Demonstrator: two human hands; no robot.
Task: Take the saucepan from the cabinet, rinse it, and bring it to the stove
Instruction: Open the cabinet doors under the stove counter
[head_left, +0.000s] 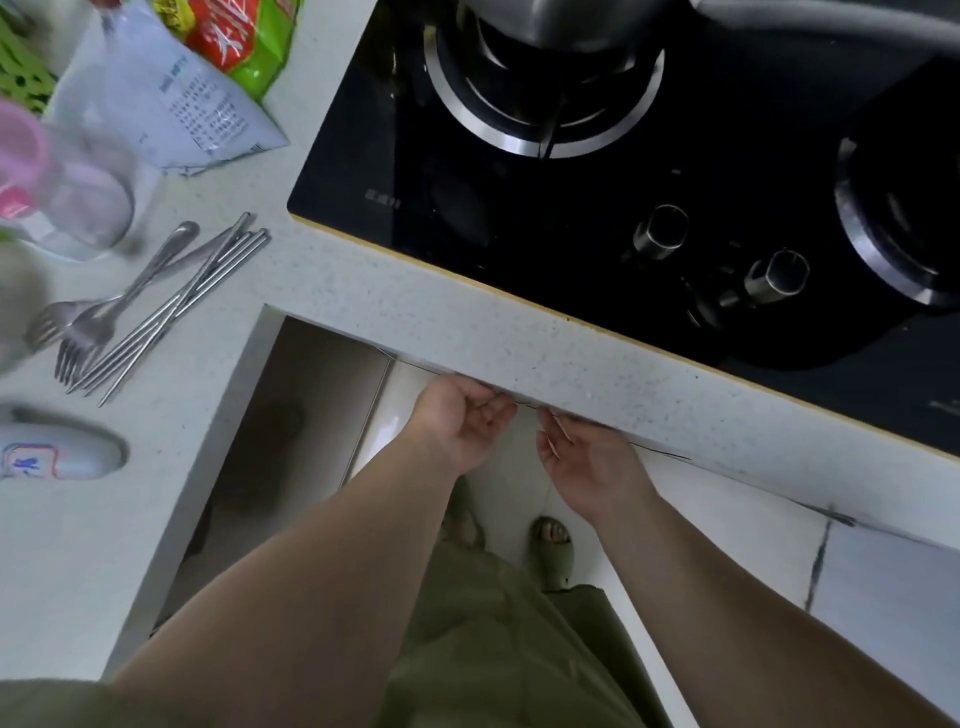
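We cannot see the saucepan; we judge it sits in the cabinet under the pale speckled stone countertop (519, 338), hidden by its edge at frame centre. We expect a rigid metal pan, moderately light when empty, slick once rinsed, best taken by its handle. Our left hand (462, 415) and right hand (592, 462) reach side by side beneath that edge, palms up, fingers curled under it and out of sight, holding nothing we can see. The black glass gas stove (597, 208) fills the upper right.
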